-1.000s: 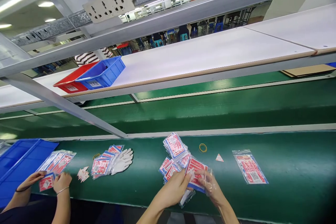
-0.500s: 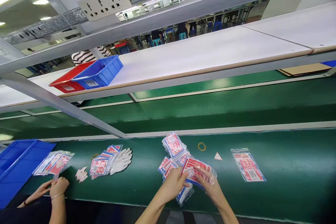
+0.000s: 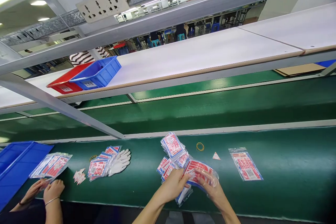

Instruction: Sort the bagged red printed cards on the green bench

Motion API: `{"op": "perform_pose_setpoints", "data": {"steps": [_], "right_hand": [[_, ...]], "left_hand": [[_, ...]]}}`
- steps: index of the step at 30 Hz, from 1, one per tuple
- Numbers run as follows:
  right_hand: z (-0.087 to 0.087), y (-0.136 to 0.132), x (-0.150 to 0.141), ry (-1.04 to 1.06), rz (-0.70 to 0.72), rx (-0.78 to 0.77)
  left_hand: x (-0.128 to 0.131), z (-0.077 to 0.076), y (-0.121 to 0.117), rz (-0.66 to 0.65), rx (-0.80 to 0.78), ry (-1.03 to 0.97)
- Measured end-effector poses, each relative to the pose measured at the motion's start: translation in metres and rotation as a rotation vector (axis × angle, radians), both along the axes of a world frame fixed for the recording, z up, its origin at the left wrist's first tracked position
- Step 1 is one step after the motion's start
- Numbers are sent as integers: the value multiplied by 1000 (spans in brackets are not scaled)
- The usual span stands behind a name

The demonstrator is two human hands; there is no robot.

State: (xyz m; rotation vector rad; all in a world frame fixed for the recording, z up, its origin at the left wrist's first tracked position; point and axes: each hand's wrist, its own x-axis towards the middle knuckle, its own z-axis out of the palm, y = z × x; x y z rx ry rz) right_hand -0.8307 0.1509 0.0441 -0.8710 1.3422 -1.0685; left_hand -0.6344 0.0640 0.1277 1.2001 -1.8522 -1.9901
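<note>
A clear plastic bag with a red, white and blue printed card (image 3: 201,168) is between my two hands, bowed upward in the middle. My left hand (image 3: 173,185) pinches its left end between thumb and fingers. At the bag's clear end, my right hand (image 3: 211,184) grips it; whether some fingers are inside the plastic I cannot tell. Under and behind my left hand lies a loose pile of similar bagged cards (image 3: 172,145). Farther right, a single bagged card (image 3: 246,164) lies flat. A small triangular sticker-like piece (image 3: 216,156) and yellow rubber bands (image 3: 200,146) lie beyond my hands.
To the left are a white glove (image 3: 120,162), more bagged cards (image 3: 98,168) and small triangular pieces (image 3: 79,176). A co-worker's hands (image 3: 54,189) handle a bag beside a blue bin (image 3: 18,168). A metal post (image 3: 78,112) and shelf (image 3: 189,66) stand behind the green table.
The bagged card in my hands has bent into a stronger arch. The co-worker's hands have shifted slightly left and apart. The whole view has moved slightly.
</note>
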Motion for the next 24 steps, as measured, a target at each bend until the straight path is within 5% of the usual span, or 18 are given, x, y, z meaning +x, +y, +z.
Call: {"op": "perform_pose_setpoints", "data": {"steps": [3,7,13,20,24], "right_hand": [[1,-1,-3,15,-5,-5],[-13,4,1,-64,-192,47],[-16,8,9,38,-281,-32],[7,-6,7,85,-128,22],[8,-12,1,62,-49,33]], "left_hand": [[-1,10,1,-73,-70,-35],[-5,19,1,-82,-106,-45],[-9,14,3,-24,-98,-156],[-9,0,5,-14,-121,-142],[-3,-19,3,157,114,42]]}}
